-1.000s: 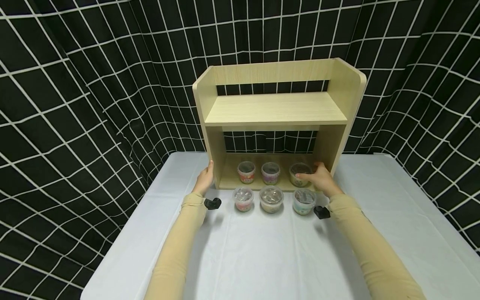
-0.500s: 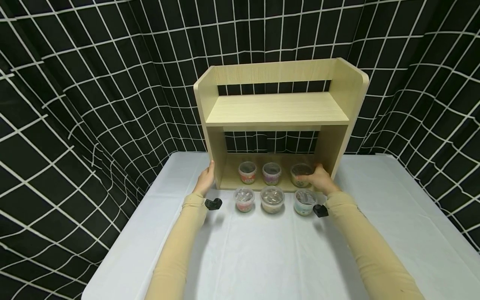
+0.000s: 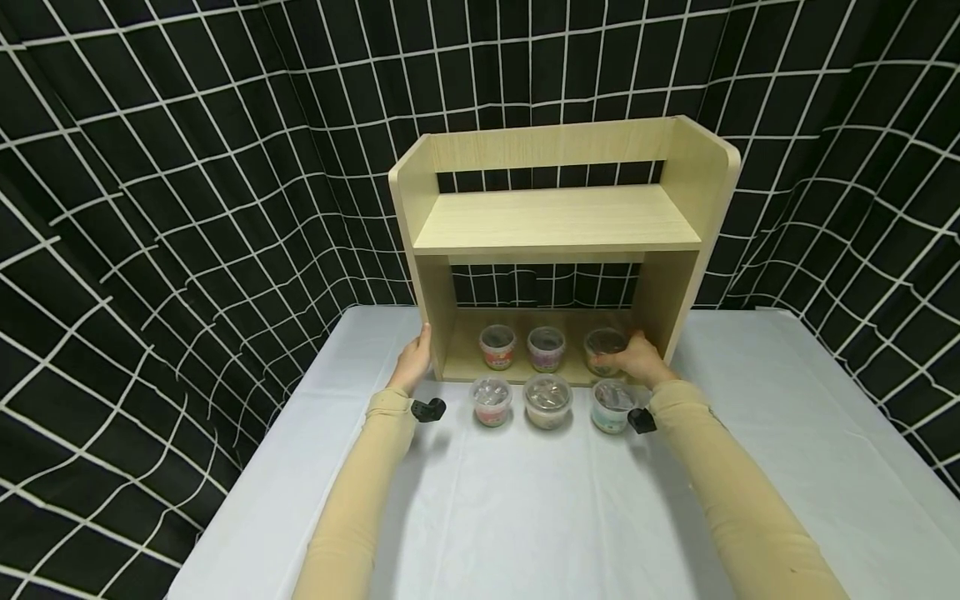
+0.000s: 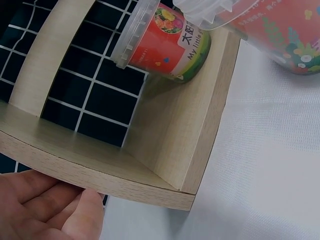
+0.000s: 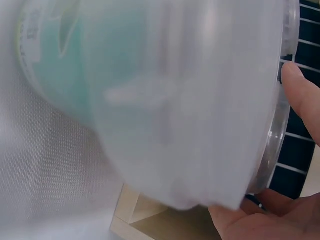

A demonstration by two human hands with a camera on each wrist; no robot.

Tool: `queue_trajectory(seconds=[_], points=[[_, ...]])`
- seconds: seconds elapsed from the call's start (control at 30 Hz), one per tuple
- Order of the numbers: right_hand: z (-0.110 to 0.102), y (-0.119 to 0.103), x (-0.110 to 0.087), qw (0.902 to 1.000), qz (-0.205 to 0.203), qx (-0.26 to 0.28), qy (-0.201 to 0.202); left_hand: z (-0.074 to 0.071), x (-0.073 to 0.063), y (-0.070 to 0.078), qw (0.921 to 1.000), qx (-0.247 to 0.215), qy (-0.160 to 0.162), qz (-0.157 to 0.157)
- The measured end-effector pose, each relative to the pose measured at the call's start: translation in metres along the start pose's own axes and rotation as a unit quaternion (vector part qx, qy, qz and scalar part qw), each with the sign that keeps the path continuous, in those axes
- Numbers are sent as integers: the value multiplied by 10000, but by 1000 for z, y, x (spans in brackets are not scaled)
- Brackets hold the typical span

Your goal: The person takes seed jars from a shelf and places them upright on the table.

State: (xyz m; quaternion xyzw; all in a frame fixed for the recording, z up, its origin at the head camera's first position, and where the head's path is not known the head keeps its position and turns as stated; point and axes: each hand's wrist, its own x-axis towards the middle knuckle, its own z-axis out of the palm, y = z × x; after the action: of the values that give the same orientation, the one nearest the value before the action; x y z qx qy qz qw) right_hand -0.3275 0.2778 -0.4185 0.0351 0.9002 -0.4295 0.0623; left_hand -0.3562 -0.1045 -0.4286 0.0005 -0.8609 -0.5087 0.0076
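Note:
My right hand [image 3: 641, 360] holds a clear-lidded plastic tub [image 3: 600, 343] at the right end of the lower shelf, thumb on its near side and fingers at the right. In the right wrist view, the thumb [image 5: 302, 95] and fingers reach either side of the tub's clear rim, partly hidden by the blurred teal tub [image 5: 125, 90] in front. My left hand [image 3: 411, 362] rests against the outer face of the wooden shelf unit's left side panel [image 4: 100, 177]. On the lower shelf also stand a red-labelled tub [image 3: 497, 348] and a purple-labelled one [image 3: 547, 350].
Three more lidded tubs stand on the white tablecloth before the unit: pink [image 3: 492, 403], cream [image 3: 547, 403] and teal [image 3: 611, 408]. The unit's upper shelf [image 3: 557, 218] overhangs the lower one. Black cloth with a white grid [image 3: 525, 67] surrounds the table.
The head view has shifted slightly, so the scene sits a little further right. Both hands keep nearly the same places, the right one still at the shelf tub.

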Motion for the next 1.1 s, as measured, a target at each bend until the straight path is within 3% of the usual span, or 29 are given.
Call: queue_trajectory(seconds=[0.8, 1.1], points=[[7, 7, 11, 9992, -21, -396, 109, 0, 8, -9, 9995, -213, -203, -67], [5, 12, 10, 9982, -351, -301, 370, 1, 6, -8, 9996, -220, -166, -99]])
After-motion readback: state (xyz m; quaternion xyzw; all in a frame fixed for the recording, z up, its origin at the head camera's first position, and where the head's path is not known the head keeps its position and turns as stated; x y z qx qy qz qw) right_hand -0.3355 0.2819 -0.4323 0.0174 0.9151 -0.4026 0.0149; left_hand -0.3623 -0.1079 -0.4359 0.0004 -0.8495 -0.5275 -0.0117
